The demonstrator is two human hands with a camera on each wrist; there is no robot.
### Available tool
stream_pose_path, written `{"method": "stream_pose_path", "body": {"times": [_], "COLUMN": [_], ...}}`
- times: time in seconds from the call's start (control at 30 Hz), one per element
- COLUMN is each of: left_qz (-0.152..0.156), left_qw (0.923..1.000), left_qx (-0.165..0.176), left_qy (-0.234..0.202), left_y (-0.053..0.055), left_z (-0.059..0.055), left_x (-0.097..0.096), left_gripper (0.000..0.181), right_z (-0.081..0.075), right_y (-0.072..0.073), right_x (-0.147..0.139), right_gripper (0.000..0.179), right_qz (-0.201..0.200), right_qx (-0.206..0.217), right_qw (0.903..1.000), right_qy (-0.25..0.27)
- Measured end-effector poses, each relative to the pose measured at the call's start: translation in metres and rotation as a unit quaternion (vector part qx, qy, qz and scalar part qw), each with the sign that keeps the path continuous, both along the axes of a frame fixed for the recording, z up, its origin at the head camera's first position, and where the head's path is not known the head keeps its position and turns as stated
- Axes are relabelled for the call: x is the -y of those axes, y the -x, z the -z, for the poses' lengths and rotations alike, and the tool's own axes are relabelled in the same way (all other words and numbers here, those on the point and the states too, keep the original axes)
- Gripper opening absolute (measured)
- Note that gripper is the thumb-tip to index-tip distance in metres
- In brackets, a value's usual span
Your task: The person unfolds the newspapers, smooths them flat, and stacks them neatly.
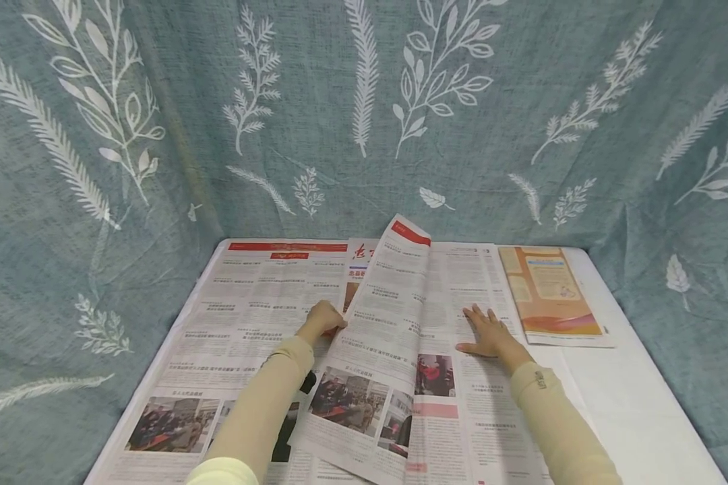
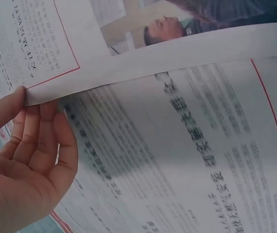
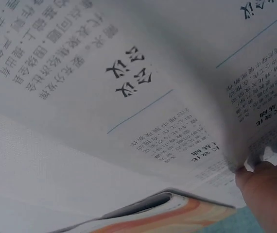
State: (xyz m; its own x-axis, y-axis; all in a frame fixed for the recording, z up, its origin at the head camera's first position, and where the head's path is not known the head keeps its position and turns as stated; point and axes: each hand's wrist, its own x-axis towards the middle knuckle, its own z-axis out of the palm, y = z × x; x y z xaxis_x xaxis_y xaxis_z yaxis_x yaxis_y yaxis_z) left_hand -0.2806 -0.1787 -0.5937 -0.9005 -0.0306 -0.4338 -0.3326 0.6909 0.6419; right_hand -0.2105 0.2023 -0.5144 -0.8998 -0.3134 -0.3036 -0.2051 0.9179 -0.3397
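Observation:
A newspaper lies spread open, and one of its pages (image 1: 385, 316) is lifted and folded over near the middle. My left hand (image 1: 323, 318) pinches the left edge of that page between thumb and fingers; in the left wrist view the page edge (image 2: 46, 92) runs from the thumb tip across to the right. On the right half of the newspaper (image 1: 479, 404), my right hand (image 1: 487, 333) rests with its fingers spread. The right wrist view shows the fingers of that hand (image 3: 269, 187) at the printed sheet, partly cut off by the frame.
An orange and cream booklet (image 1: 549, 289) lies at the back right, beside the newspaper. Under everything is a white tabletop (image 1: 631, 411). A blue-green curtain with white leaf prints (image 1: 315, 81) surrounds the table at the back and sides.

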Motion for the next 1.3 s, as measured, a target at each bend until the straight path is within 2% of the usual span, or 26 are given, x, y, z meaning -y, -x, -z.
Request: {"method": "stream_pose_path", "body": {"times": [0.07,0.2,0.3,0.4,0.47,0.53,0.67,0.8,0.87,0.97,1.3], "left_qz": [-0.005,-0.037,-0.04,-0.025,-0.025,-0.021,-0.02,-0.006,0.008,0.012,-0.032], "left_qw": [1.0,0.9987,0.9985,0.9988,0.9989,0.9989,0.9981,0.9964,0.9949,0.9934,0.9889], "left_qx": [0.003,0.027,0.018,0.004,0.003,-0.004,-0.007,0.004,0.01,0.023,0.007], "left_qy": [0.007,0.022,0.033,0.042,0.04,0.042,0.057,0.084,0.1,0.112,0.145], "left_y": [-0.01,-0.046,-0.063,-0.07,-0.072,-0.072,-0.076,-0.081,-0.084,-0.089,-0.1], "left_z": [-0.018,-0.085,-0.107,-0.11,-0.111,-0.11,-0.114,-0.12,-0.12,-0.119,-0.123], "left_x": [0.001,-0.004,0.002,0.011,0.016,0.023,0.036,0.048,0.053,0.061,0.087], "left_gripper": [0.023,0.025,0.022,0.022,0.022,0.022,0.02,0.02,0.022,0.024,0.031], "right_z": [-0.001,0.006,0.023,0.025,0.019,0.006,-0.002,-0.002,-0.001,-0.002,-0.002], "right_y": [0.0,0.006,0.013,0.014,0.011,0.006,0.002,0.001,0.001,0.0,0.003], "right_x": [-0.003,-0.011,-0.021,-0.023,-0.021,-0.014,-0.007,-0.005,-0.004,-0.002,-0.003], "right_gripper": [0.094,0.099,0.105,0.106,0.104,0.1,0.095,0.092,0.092,0.092,0.094], "right_qz": [0.004,0.009,0.006,0.011,0.014,0.02,0.009,0.006,0.004,0.005,0.008], "right_qx": [0.001,0.006,-0.002,0.002,0.004,0.017,0.01,0.012,0.014,0.02,0.034], "right_qw": [1.0,0.9996,0.9988,0.9988,0.999,0.9991,0.9997,0.9999,0.9998,0.9997,0.9994], "right_qy": [0.003,0.026,0.048,0.047,0.043,0.032,0.02,0.011,0.009,0.012,0.003]}}
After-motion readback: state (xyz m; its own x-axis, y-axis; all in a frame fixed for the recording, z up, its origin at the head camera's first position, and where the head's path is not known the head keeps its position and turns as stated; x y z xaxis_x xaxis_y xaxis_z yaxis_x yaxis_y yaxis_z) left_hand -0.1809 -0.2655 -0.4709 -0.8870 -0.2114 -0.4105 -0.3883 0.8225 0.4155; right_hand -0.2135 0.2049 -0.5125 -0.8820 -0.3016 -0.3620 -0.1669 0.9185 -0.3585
